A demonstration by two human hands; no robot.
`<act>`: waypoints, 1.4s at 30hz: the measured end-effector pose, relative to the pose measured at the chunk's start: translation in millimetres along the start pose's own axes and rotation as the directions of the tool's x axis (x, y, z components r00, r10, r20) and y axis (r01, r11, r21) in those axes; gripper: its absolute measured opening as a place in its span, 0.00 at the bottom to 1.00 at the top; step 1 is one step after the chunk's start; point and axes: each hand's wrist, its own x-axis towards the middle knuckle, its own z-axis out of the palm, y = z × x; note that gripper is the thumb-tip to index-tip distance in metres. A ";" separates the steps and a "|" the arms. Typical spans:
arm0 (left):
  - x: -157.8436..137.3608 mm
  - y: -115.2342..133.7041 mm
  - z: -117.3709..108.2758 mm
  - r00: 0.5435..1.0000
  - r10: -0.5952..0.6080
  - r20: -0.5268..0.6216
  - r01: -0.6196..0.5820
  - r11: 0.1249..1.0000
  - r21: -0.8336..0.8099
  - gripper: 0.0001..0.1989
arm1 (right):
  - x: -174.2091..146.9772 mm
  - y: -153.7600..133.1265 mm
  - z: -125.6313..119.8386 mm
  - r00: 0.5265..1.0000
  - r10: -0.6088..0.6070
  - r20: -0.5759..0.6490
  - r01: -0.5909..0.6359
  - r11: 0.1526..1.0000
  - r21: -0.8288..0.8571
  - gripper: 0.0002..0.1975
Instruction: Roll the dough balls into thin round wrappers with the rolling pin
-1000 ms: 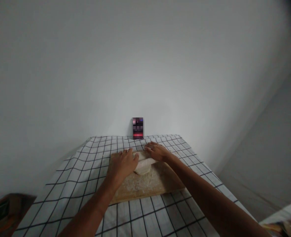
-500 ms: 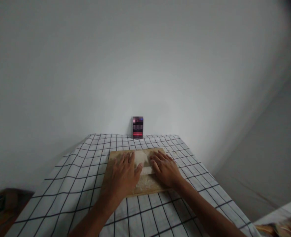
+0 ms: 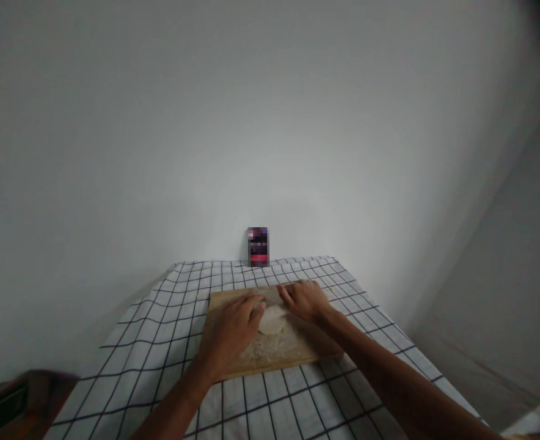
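A thin, round, pale piece of dough point(image 3: 271, 321) lies on a floured wooden board point(image 3: 297, 342). My left hand point(image 3: 237, 322) is over the board's left half, fingers curled and thumb beside the dough's left edge. On the far right side of the board is my right hand point(image 3: 304, 299), its fingers bent down and thumb pointing inward. Both hands appear closed on a slim, pale rolling pin that is mostly hidden beneath them, at the far side of the dough. Loose flour point(image 3: 270, 348) is scattered on the near part of the board.
A white tablecloth with dark checked lines point(image 3: 160, 342) covers the table. At its far edge, a blurred dark upright item point(image 3: 258, 247) leans by the white wall point(image 3: 270, 122). A dark brown object point(image 3: 27, 397) stands low at the left.
My hands have gone from flat, stretched fingers to curled ones. The rolling pin, seen across the dough's near side before, is now mostly hidden, and the dough shows nearer me. The view has shifted slightly.
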 end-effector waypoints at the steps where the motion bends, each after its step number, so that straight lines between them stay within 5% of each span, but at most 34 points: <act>1: 3.8 -1.5 -1.2 1.000 0.009 0.008 -0.009 1.000 -0.009 0.22 | 6.6 1.7 -0.4 1.000 -0.005 0.008 0.005 1.000 0.007 0.32; 6: 24.4 -13.2 1.3 1.000 -0.017 0.023 0.015 0.996 0.089 0.22 | 31.4 13.7 14.8 0.995 -0.078 -0.070 0.085 0.990 0.112 0.20; 14: 17.0 -12.4 12.5 0.998 -0.027 -0.060 0.041 0.964 0.262 0.23 | 10.4 25.9 44.0 0.990 -0.114 -0.078 0.124 0.983 0.138 0.25; 22: 24.1 -8.2 8.0 0.994 -0.103 -0.038 0.110 0.947 0.302 0.24 | 19.9 22.2 35.7 0.996 -0.087 0.003 0.086 0.984 0.155 0.25; 28: 14.3 0.2 7.0 0.997 -0.051 -0.053 0.065 0.951 0.304 0.23 | 0.8 22.1 36.8 0.987 -0.143 -0.074 0.152 0.981 0.124 0.25; 33: 17.0 2.8 4.6 0.990 -0.138 -0.002 0.131 0.939 0.319 0.26 | 3.9 19.5 34.7 0.999 -0.037 0.004 0.036 0.990 0.137 0.26; 39: 7.2 12.3 0.9 0.998 -0.045 -0.043 0.057 0.943 0.327 0.24 | -8.4 23.1 37.4 0.987 -0.139 -0.083 0.150 0.977 0.149 0.25; 42: 10.2 16.1 -3.6 0.993 -0.121 -0.009 0.117 0.936 0.333 0.24 | -5.1 20.2 35.1 0.998 -0.050 -0.024 0.053 0.988 0.146 0.26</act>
